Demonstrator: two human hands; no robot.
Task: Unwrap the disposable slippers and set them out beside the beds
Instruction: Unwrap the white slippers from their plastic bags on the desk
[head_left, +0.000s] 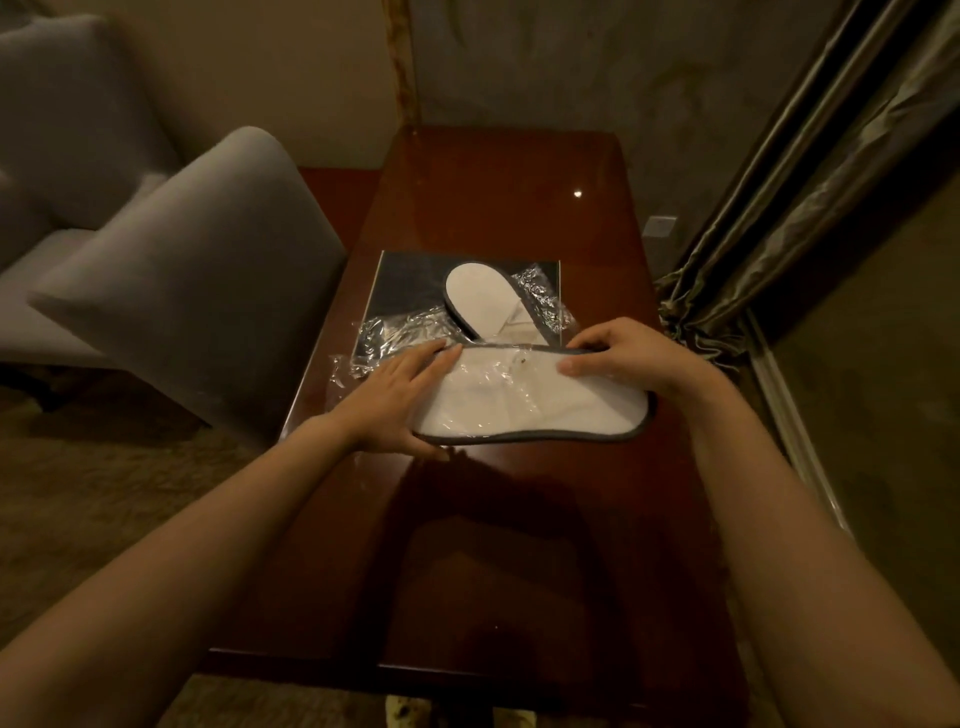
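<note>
White grey-trimmed flat slipper (530, 410) held above the brown wooden table's (519, 545) middle, left hand (400, 400) pinching its left end, right hand (618, 353) clamped on its far edge; second white slipper (478, 296) beyond, on crumpled clear wrapper (395, 332).

- The left hand (400, 395) is covering the left end of the near slipper (530, 410), which it is gripping.
- The right hand (618, 358) is hiding that slipper's far edge under its fingers.
- Just beyond both hands, the far slipper (483, 296) is disappearing behind the near slipper at its closer end.
- Between the hands, a dark speck (521, 358) is showing, too small to identify.

On the table (519, 545), the far slipper (480, 291) lies on a mat (410, 286), behind the near slipper (530, 405).
</note>
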